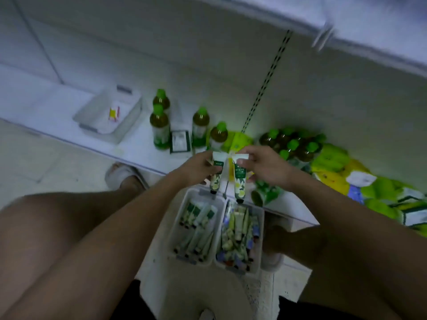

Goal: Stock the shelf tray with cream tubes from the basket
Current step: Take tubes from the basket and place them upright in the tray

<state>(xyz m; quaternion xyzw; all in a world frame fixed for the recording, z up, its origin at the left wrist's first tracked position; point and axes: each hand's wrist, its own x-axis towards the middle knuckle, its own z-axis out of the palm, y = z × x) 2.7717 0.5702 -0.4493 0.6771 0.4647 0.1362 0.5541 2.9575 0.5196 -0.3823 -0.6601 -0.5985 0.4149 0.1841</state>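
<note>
Two cream tubes held up side by side over the trays, caps pointing down: left tube [216, 175] in the left hand [198, 168], right tube [239, 182] in the right hand [268, 167]. Both tubes white at the crimped top, dark green band below it, pale floral or leaf print lower down, small black cap at the bottom. Something yellow [230, 168] sits between the two tubes, blurred, cannot tell what it is. Fingers of each hand curled round the upper part of its tube, gripping it. Light lettering shows on both green bands, too blurred to read; no brand legible anywhere. Just below the hands, two clear plastic trays sit side by side: left tray [172, 229] with matching tubes lying in rough rows, black caps mostly toward the near side; right tray [261, 239] piled with a loose mix of tubes, some greenish, some purple or blue. Which one counts as the basket cannot be told. On the white shelf [129, 146] beyond: third clear tray [92, 109] at far left with a small yellow and red item inside, green-capped bottles [159, 128] standing, a dark green card [180, 142] with unreadable print, more green-capped bottles bundled at right [293, 144], yellow-green packets [335, 167] far right. Bare knees either side, white slipper [120, 175] on the floor at left.
</note>
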